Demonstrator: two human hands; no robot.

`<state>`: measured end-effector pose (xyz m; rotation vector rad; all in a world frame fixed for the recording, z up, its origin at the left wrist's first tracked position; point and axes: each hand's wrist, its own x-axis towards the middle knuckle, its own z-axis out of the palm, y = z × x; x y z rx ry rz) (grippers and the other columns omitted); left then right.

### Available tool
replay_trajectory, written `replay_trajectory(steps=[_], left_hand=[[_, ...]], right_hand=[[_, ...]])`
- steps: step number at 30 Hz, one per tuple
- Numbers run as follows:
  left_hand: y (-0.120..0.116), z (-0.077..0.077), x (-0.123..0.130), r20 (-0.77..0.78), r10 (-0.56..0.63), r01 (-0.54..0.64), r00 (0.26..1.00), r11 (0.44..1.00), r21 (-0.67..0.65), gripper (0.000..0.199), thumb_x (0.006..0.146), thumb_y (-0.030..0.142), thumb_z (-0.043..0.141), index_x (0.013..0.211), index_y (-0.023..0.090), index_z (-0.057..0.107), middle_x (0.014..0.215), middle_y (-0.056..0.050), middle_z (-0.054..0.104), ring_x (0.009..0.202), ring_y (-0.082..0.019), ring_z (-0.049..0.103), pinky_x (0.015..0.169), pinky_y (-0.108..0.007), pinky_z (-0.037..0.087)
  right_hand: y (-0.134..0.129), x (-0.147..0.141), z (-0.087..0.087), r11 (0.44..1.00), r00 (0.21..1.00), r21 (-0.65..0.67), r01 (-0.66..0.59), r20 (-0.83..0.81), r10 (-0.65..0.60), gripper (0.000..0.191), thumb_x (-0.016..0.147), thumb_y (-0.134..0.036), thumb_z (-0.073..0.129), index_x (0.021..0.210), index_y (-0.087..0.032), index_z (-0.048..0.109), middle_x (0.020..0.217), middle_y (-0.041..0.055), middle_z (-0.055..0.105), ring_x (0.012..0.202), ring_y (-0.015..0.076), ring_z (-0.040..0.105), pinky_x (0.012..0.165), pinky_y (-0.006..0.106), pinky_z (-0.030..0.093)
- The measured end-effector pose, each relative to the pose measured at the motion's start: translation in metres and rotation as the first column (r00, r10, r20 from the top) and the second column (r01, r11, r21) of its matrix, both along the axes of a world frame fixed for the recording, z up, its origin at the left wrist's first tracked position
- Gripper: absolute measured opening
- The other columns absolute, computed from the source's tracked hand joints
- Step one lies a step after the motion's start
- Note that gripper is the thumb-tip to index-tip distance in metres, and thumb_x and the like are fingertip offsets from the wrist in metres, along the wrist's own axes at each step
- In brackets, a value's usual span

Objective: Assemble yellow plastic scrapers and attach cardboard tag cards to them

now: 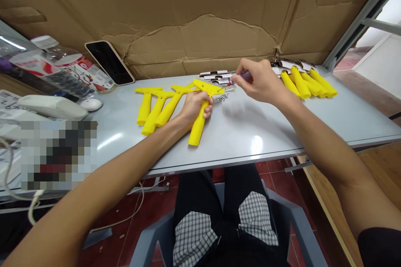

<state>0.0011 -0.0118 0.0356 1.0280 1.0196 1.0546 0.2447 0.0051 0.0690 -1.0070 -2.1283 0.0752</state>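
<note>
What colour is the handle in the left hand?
Yellow; the handle shows best in the head view.

A sheet of creased brown cardboard (200,16) covers the wall behind the grey counter (266,133), spanning 9 to 3 o'clock. At 2 o'clock, a metal frame (360,21) edges a bright white wall (380,66). Dark red floor tiles (150,217) lie below the counter, a wooden panel (382,175) sits at 4 o'clock, and a grey plastic chair (297,225) stands at 6 o'clock. White light glares off the counter.
</note>
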Motion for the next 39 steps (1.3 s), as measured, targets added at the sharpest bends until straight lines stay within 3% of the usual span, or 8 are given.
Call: replay_trajectory(steps=[5, 11, 17, 23, 27, 33, 39], left_hand=[[0.0005, -0.0018, -0.0007, -0.001, 0.000, 0.000, 1.000, 1.000, 0.014, 0.021, 0.059, 0.021, 0.069, 0.075, 0.020, 0.055, 0.058, 0.002, 0.055, 0.042, -0.007, 0.041, 0.036, -0.020, 0.029], [0.0014, -0.0018, -0.0008, -0.002, -0.002, 0.003, 1.000, 1.000, 0.026, 0.020, 0.059, 0.021, 0.068, 0.074, 0.020, 0.056, 0.060, 0.001, 0.055, 0.043, -0.007, 0.042, 0.036, -0.020, 0.029], [0.0006, -0.0006, -0.0002, -0.003, 0.007, -0.007, 1.000, 1.000, 0.007, 0.022, 0.060, 0.020, 0.067, 0.077, 0.022, 0.053, 0.062, 0.002, 0.055, 0.042, -0.007, 0.041, 0.036, -0.020, 0.029], [0.0019, -0.0020, -0.0017, -0.007, -0.002, 0.002, 1.000, 1.000, 0.018, 0.019, 0.060, 0.020, 0.068, 0.074, 0.020, 0.055, 0.059, 0.002, 0.053, 0.043, -0.007, 0.041, 0.036, -0.019, 0.030], [0.0015, -0.0021, -0.0016, -0.008, -0.006, 0.006, 1.000, 0.999, 0.039, 0.016, 0.060, 0.020, 0.069, 0.070, 0.019, 0.057, 0.060, 0.000, 0.055, 0.043, -0.007, 0.042, 0.036, -0.019, 0.030], [0.0003, -0.0012, -0.0007, -0.012, -0.005, 0.005, 1.000, 1.000, 0.016, 0.019, 0.060, 0.021, 0.069, 0.074, 0.020, 0.056, 0.055, 0.002, 0.051, 0.043, -0.007, 0.040, 0.036, -0.020, 0.029], [0.0002, -0.0002, -0.0006, -0.011, -0.008, 0.008, 1.000, 1.000, 0.003, 0.020, 0.061, 0.020, 0.069, 0.075, 0.021, 0.054, 0.054, 0.003, 0.050, 0.042, -0.008, 0.040, 0.036, -0.020, 0.029]], right_hand=[[-0.0004, 0.0036, 0.0013, 0.999, 0.999, -0.017, -0.038, 0.037, 0.039, 0.021, 0.101, -0.042, 0.076, 0.112, -0.028, 0.065, 0.077, -0.0005, 0.070, 0.070, 0.0230, 0.059, 0.081, 0.043, 0.052], [0.0066, 0.0080, -0.0003, 1.000, 1.000, 0.024, 0.014, 0.025, -0.015, 0.026, 0.102, -0.047, 0.077, 0.096, -0.026, 0.062, 0.072, 0.0008, 0.065, 0.071, 0.0243, 0.060, 0.083, 0.045, 0.053], [0.0008, 0.0064, 0.0019, 0.999, 0.997, -0.005, -0.037, 0.064, 0.037, 0.023, 0.101, -0.044, 0.076, 0.112, -0.028, 0.065, 0.073, 0.0000, 0.066, 0.071, 0.0248, 0.058, 0.082, 0.045, 0.053], [0.0033, 0.0067, 0.0008, 1.000, 0.999, -0.011, 0.007, 0.043, -0.006, 0.023, 0.104, -0.047, 0.074, 0.108, -0.027, 0.064, 0.076, 0.0018, 0.067, 0.076, 0.0265, 0.062, 0.086, 0.046, 0.052], [0.0008, 0.0060, 0.0024, 0.999, 0.997, -0.038, -0.038, 0.061, 0.040, 0.022, 0.101, -0.040, 0.077, 0.114, -0.027, 0.065, 0.075, -0.0003, 0.067, 0.073, 0.0239, 0.060, 0.086, 0.044, 0.052], [0.0047, 0.0073, 0.0008, 1.000, 1.000, -0.014, -0.011, 0.027, 0.011, 0.019, 0.102, -0.043, 0.076, 0.103, -0.027, 0.066, 0.076, 0.0007, 0.066, 0.076, 0.0248, 0.061, 0.088, 0.045, 0.052], [0.0041, 0.0066, 0.0001, 0.998, 0.997, -0.026, -0.064, 0.044, 0.065, 0.024, 0.101, -0.046, 0.078, 0.111, -0.026, 0.069, 0.080, 0.0017, 0.070, 0.076, 0.0245, 0.063, 0.088, 0.045, 0.053]])
